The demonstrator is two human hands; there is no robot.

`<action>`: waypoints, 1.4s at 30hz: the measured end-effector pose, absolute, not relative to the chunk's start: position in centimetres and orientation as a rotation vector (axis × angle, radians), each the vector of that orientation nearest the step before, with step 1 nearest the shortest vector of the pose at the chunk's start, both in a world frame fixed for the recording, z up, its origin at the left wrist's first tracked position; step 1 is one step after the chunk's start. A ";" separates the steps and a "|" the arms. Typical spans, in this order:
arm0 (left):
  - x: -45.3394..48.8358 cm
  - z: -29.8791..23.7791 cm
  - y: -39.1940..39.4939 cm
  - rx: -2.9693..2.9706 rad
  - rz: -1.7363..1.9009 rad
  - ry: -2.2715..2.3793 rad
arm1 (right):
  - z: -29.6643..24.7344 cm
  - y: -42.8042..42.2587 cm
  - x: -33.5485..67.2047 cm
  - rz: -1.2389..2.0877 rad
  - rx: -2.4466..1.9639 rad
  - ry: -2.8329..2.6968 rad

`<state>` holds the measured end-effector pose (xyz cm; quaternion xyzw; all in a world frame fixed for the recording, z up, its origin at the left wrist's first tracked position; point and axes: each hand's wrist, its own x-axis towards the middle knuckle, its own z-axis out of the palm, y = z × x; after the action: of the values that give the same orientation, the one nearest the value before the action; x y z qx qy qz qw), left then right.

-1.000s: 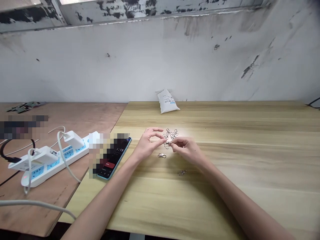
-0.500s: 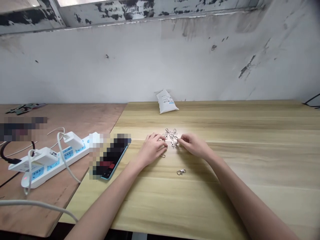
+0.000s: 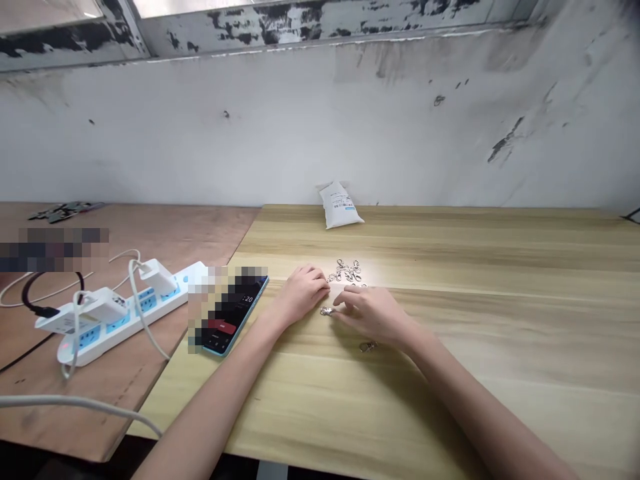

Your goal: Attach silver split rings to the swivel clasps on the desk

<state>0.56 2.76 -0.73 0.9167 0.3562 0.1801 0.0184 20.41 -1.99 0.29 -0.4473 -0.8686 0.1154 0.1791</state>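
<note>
Small silver lobster clasps (image 3: pixel 353 272) lie in a loose cluster on the light wooden table. My left hand (image 3: pixel 301 293) rests palm down at the cluster's left, its fingers loosely bent and nothing visible in them; one clasp lies by its fingertips. In front of the cluster is my right hand (image 3: pixel 373 312), thumb and index finger apart. Its thumb tip meets or nearly meets a single clasp (image 3: pixel 326 311) on the tabletop. Another clasp (image 3: pixel 368 347) lies under the right wrist's near side. Part of the cluster is hidden behind my right hand.
A white labelled packet (image 3: pixel 342 205) stands near the wall. At left lie a phone (image 3: pixel 235 313) with a lit screen and a white power strip (image 3: pixel 135 313) with plugged-in chargers. A pale cable (image 3: pixel 80 401) crosses the brown table.
My right hand has moved from the cluster's right side toward me and left, to the single clasp. My left hand's fingers have drawn closer together. The view has shifted slightly.
</note>
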 end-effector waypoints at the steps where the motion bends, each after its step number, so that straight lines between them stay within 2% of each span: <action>1: 0.6 -0.7 2.7 2.857 0.551 1.112 | 0.3 -2.0 20.3 0.305 -1.274 -2.454; 4: 0.6 -0.5 2.6 2.851 0.555 1.138 | 0.9 -1.9 21.1 0.375 -1.322 -2.460; 6: 0.6 -0.4 2.5 2.798 0.615 1.163 | 1.7 -1.8 22.3 0.585 -1.357 -2.497; 9: 0.6 -0.2 2.4 2.657 0.745 1.171 | 2.9 -1.9 24.1 1.118 -1.384 -2.544; 11: 0.7 -0.1 2.3 2.537 0.815 1.155 | 3.3 -2.2 24.6 1.191 -1.427 -2.530; 16: 0.9 -0.4 2.3 2.296 0.939 1.120 | 3.7 -3.2 23.5 1.122 -1.491 -2.564; 23: 0.9 -0.3 2.3 2.284 0.917 1.103 | 2.4 -3.6 22.5 0.744 -1.495 -2.712; 27: 1.0 0.1 2.0 2.165 0.908 1.104 | 2.0 -2.8 21.9 0.560 -1.442 -2.577; 36: 1.3 0.2 1.7 1.886 0.905 1.059 | 0.3 -0.8 21.5 0.929 -1.203 -1.867; 42: 1.4 0.8 1.7 2.007 0.923 1.085 | 0.3 -0.7 21.1 1.104 -1.238 -1.596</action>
<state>1.36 1.67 0.76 0.7687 0.4155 0.3537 0.3338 21.12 -0.70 0.32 -0.4912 -0.6330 0.4379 0.4076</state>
